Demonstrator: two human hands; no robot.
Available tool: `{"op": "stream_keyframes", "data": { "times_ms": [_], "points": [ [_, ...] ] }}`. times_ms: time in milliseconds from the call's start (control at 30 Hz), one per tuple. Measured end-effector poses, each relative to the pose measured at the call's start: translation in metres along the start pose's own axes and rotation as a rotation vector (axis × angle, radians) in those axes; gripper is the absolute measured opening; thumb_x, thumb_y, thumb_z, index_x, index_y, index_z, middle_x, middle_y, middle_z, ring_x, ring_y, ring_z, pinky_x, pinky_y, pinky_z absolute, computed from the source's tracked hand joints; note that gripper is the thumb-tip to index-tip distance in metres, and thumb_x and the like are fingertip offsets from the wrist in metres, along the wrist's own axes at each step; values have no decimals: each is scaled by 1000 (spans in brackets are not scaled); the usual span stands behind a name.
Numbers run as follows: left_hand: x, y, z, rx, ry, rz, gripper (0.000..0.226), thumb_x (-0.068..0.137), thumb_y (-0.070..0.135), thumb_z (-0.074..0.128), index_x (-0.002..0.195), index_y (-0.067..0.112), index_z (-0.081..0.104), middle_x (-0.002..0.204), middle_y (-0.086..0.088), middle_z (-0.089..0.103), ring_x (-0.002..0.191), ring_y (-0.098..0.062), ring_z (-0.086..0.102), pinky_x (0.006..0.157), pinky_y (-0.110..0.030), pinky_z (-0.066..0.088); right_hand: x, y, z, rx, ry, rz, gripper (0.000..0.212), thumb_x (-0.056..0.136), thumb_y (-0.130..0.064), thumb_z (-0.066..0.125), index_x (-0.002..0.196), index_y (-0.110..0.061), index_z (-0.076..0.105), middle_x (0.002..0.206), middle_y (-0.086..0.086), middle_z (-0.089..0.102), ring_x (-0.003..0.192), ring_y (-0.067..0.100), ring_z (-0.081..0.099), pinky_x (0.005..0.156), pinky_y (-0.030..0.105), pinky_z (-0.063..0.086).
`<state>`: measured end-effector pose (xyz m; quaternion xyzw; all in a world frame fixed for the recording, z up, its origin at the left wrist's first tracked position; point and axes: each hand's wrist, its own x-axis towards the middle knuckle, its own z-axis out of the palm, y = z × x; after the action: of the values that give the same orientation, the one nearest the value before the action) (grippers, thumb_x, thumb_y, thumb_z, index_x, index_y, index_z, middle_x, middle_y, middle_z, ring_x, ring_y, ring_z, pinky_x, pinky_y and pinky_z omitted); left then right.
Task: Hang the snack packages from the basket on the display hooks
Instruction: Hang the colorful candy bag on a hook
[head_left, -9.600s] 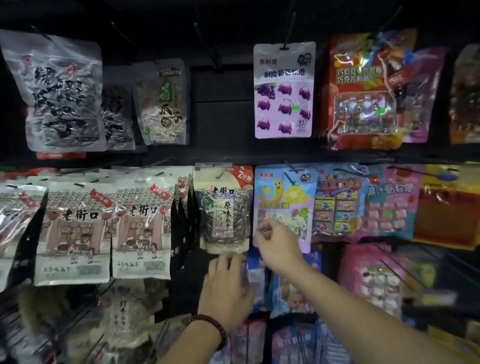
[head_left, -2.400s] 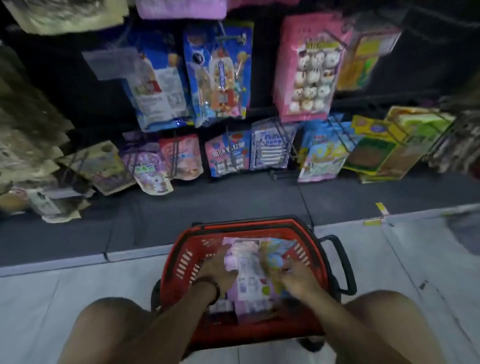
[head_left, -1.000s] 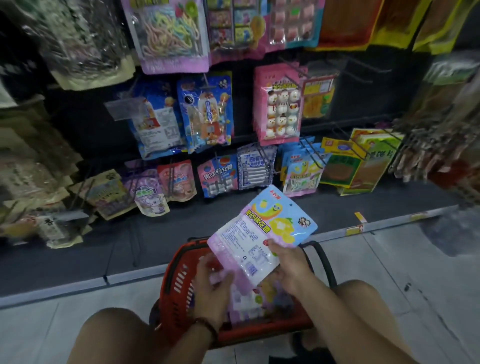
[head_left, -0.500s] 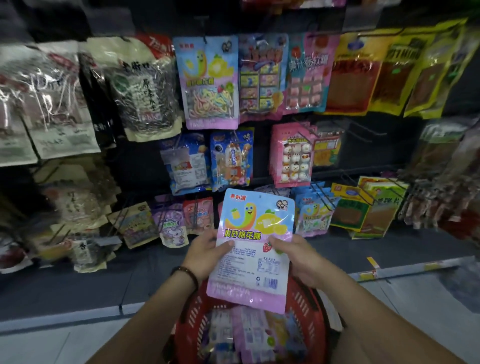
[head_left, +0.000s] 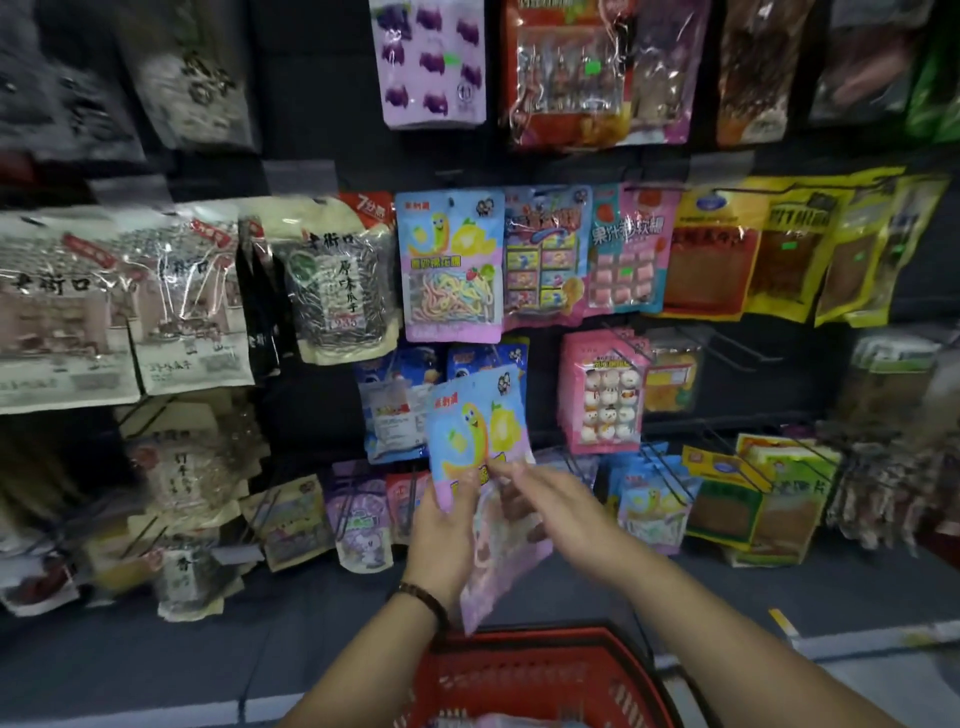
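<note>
A blue and pink candy package (head_left: 480, 423) with a yellow cartoon figure stands upright in front of the display. My left hand (head_left: 441, 535) grips its lower left edge, thumb on the front. My right hand (head_left: 553, 514) lies with straight fingers against the package's right side; its thumb is hidden. A matching package (head_left: 449, 265) hangs on a hook in the middle row, directly above the held one. The red basket (head_left: 524, 675) sits below my arms, with more packages dimly visible inside at the bottom edge.
Rows of hung snack bags fill the dark wall: seed bags (head_left: 332, 280) to the left, yellow bags (head_left: 779, 249) to the right, a pink package (head_left: 602, 395) beside my hands. Bare hooks (head_left: 737, 348) jut out at the right. Light floor lies beyond a grey base ledge (head_left: 291, 654).
Both hands have lifted the candy package out of the basket and up toward the middle row. My view has tilted upward, and the right hand's fingers have straightened along the package.
</note>
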<state>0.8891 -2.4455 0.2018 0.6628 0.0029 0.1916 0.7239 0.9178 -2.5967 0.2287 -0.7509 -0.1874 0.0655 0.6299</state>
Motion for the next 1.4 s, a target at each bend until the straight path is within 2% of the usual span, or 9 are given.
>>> {"op": "stream_keyframes", "data": {
  "times_ms": [100,167,300,400,533,733,867,1033,1400],
  "points": [
    [13,10,-15,56,114,-78,25,104,37,59,110,22,78,104,12,81,104,-15,75,90,-33,57,16,-13,-18,-244,297,-150,15,100,-30,71,113,-24,70,99,-2,69,87,10,66,72,18,46],
    [21,19,-24,12,27,-147,26,103,37,61,114,21,78,112,6,81,110,-20,75,103,-47,56,31,-24,-30,-254,444,-112,34,94,-39,77,120,-28,57,107,-3,64,92,13,65,71,21,47],
    [43,47,-31,-9,-70,-172,26,101,31,65,120,18,76,119,-1,79,113,-26,74,105,-57,54,58,-60,-39,84,353,-9,23,101,-34,71,117,-19,72,105,-4,81,91,15,79,73,31,63],
    [67,75,-29,-12,-54,-108,23,100,18,68,122,14,73,116,-3,80,109,-26,76,101,-53,57,74,-84,-36,166,353,-18,16,105,-24,66,109,-14,77,90,-6,82,75,5,78,59,21,59],
    [109,107,-27,-12,41,-54,26,95,27,75,118,16,76,110,-1,81,104,-25,78,98,-52,59,105,-107,-33,172,348,-6,17,103,-28,68,108,-16,79,99,-1,84,92,19,80,87,45,66],
    [178,132,-23,46,81,-70,15,94,23,78,109,20,79,102,3,82,97,-23,79,94,-53,61,163,-139,-39,132,373,12,22,103,-30,69,102,-10,79,100,6,83,93,29,79,89,51,64],
    [217,144,-16,37,129,-14,13,97,27,74,108,21,76,104,4,81,96,-18,78,89,-42,63,209,-152,-41,101,418,-20,42,100,-39,71,85,0,63,79,12,60,68,28,60,64,39,47],
    [252,151,-8,75,168,42,15,97,39,71,106,27,75,105,8,80,98,-16,76,93,-43,61,245,-167,-46,94,498,-47,49,97,-48,72,78,-13,44,70,8,39,65,24,44,63,37,33],
    [279,147,-6,122,223,39,23,94,48,72,95,25,76,94,6,81,92,-20,77,92,-53,61,274,-164,-42,156,532,-53,46,94,-45,76,70,-17,48,70,6,48,66,23,49,63,36,38]
  ]
}}
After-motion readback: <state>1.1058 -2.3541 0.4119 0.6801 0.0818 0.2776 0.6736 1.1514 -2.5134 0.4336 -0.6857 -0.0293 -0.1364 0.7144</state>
